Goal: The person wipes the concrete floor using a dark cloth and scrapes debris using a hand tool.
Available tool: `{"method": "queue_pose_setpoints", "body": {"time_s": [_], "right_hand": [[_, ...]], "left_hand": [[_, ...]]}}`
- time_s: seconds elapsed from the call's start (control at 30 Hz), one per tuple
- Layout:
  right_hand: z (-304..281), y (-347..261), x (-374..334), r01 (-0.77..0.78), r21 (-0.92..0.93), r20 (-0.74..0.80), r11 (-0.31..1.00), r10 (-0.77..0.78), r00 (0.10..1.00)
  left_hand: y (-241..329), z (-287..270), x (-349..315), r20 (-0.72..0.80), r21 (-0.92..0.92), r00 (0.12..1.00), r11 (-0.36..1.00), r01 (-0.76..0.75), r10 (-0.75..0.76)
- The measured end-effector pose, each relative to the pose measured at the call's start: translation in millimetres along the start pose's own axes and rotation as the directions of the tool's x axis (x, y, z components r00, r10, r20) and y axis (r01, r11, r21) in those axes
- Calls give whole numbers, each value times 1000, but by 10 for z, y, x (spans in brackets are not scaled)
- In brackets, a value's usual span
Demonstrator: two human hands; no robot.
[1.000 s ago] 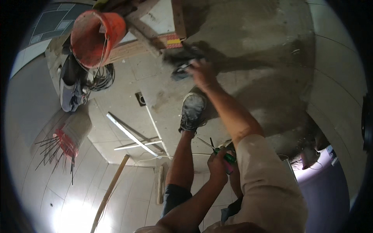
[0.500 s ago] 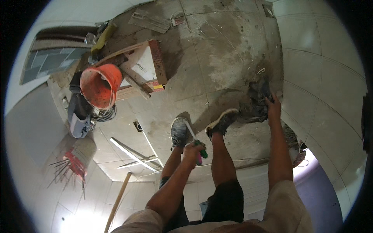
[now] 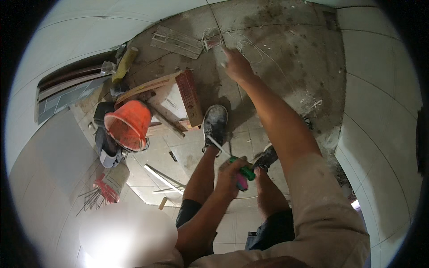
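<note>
My left hand [image 3: 230,174] is closed around a tool with a green and pink handle [image 3: 243,175]; its thin pale blade [image 3: 218,145] points up toward my left shoe [image 3: 215,126]. My right hand [image 3: 236,66] is stretched far out over the dusty concrete floor [image 3: 286,49], fingers near a tangle of white string [image 3: 243,42] and a small reddish spool [image 3: 212,42]. Whether it pinches the string is unclear. My right shoe [image 3: 267,157] shows below my forearm.
An orange bucket [image 3: 128,124] sits at the left beside a red brick [image 3: 189,97], wooden boards [image 3: 147,87] and a flat trowel [image 3: 176,41]. Pale tiles [image 3: 380,111] cover the surface at right. A red-handled bundle of wires [image 3: 105,191] lies lower left.
The view has swung, shifting bucket and boards. My right hand moved from the right side of the floor up to the string at the top. My left hand keeps hold of the tool.
</note>
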State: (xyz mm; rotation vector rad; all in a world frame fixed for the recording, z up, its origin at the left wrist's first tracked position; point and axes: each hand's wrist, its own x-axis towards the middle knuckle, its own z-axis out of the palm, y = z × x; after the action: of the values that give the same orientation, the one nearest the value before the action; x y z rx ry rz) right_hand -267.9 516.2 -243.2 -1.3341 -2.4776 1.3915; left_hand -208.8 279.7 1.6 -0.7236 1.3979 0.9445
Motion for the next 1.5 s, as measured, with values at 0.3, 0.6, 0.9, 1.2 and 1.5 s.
{"method": "queue_pose_setpoints", "body": {"time_s": [0.3,0.6,0.9,1.2,1.5], "right_hand": [[326,194,539,109,-79,-22,991,-111,994],[-1913,-964,-2495,-552,544,573,632,200,795],[-3429,-1385,-4811,-852,-38,633,522,672,384],[-4620,634,-7027,254,-684,549,684,252,797],[-3499,-3656,-4183,-194,373,523,907,-33,852]], "left_hand": [[290,-97,465,130,-339,989,934,116,-75],[663,-7,392,768,-419,639,796,436,54],[1494,-389,-788,484,-567,761,817,-103,432],[2178,-2195,-3476,402,-333,695,802,-496,597],[979,-1652,-5358,406,704,914,634,-319,8]]}}
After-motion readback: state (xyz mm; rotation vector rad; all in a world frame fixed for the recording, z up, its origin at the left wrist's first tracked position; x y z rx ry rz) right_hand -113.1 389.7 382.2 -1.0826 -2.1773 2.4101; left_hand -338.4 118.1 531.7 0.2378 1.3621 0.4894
